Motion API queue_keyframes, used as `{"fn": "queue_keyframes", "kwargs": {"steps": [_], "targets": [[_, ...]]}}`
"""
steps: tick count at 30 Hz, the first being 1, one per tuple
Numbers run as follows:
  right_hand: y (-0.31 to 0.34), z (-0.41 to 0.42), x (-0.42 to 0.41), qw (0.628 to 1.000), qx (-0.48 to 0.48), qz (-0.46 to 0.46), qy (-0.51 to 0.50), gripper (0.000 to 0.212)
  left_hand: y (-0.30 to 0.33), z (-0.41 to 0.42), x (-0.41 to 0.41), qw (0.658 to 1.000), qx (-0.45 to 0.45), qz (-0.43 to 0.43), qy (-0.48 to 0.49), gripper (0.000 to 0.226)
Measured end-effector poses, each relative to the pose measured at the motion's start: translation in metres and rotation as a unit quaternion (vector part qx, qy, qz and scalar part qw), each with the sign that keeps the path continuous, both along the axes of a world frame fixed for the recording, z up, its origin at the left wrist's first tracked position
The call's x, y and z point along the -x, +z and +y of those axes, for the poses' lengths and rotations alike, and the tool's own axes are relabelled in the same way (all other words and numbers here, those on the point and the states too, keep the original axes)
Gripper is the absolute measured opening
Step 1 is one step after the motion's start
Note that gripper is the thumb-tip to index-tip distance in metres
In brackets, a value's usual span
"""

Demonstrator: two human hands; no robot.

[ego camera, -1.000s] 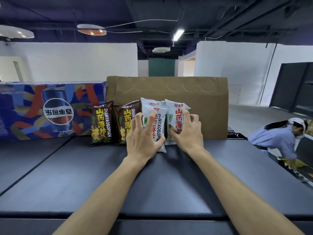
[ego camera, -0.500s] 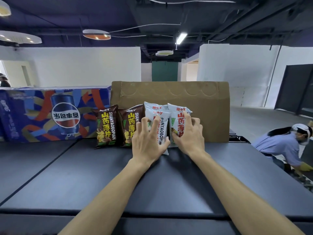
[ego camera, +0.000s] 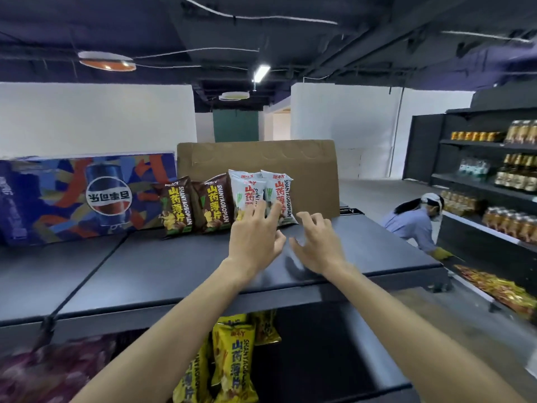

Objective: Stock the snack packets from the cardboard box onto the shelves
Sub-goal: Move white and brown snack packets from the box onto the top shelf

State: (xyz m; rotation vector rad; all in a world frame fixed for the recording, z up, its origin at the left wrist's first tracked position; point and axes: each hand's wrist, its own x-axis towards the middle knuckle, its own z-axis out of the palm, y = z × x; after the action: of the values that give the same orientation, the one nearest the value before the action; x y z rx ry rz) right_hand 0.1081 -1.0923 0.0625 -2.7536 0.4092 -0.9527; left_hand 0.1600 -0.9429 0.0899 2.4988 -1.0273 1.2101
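Both hands have let go: my left hand (ego camera: 255, 237) and right hand (ego camera: 318, 242) hover open, empty, short of the white packets (ego camera: 261, 190) ahead.

The lower parts of the white packets (ego camera: 277, 193) were covered by the left hand (ego camera: 254, 237), so contact could not be told. The blue carton (ego camera: 72, 199) at the shelf's left edge was cut off by the frame. The purple packets (ego camera: 49, 373) below were blurred beyond reading. The cardboard box (ego camera: 313, 170) was partly masked by packets.
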Motion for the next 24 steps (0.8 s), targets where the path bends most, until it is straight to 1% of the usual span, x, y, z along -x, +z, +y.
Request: {"fn": "queue_keyframes", "kwargs": {"steps": [7, 11, 13, 16, 19, 24], "targets": [[-0.024, 0.029, 0.097, 0.997, 0.055, 0.044, -0.034, 0.050, -0.027, 0.018, 0.065, 0.998, -0.027, 0.030, -0.058, 0.048], [-0.039, 0.031, 0.165, 0.995, 0.038, 0.047, -0.079, 0.043, -0.042, 0.011, 0.106, 0.994, -0.046, 0.048, -0.090, 0.045], [-0.044, 0.027, 0.195, 0.992, 0.042, 0.064, -0.103, 0.043, -0.043, 0.005, 0.126, 0.990, -0.052, 0.061, -0.112, 0.044], [-0.047, 0.017, 0.238, 0.988, 0.023, 0.079, -0.130, 0.041, -0.041, -0.008, 0.157, 0.987, -0.055, 0.061, -0.140, 0.042], [-0.049, 0.006, 0.270, 0.986, 0.003, 0.082, -0.146, 0.038, -0.038, -0.023, 0.185, 0.984, -0.052, 0.056, -0.161, 0.037], [-0.058, -0.020, 0.313, 0.984, -0.016, 0.088, -0.152, 0.043, -0.047, -0.056, 0.226, 0.979, -0.080, 0.054, -0.177, 0.040]]}}
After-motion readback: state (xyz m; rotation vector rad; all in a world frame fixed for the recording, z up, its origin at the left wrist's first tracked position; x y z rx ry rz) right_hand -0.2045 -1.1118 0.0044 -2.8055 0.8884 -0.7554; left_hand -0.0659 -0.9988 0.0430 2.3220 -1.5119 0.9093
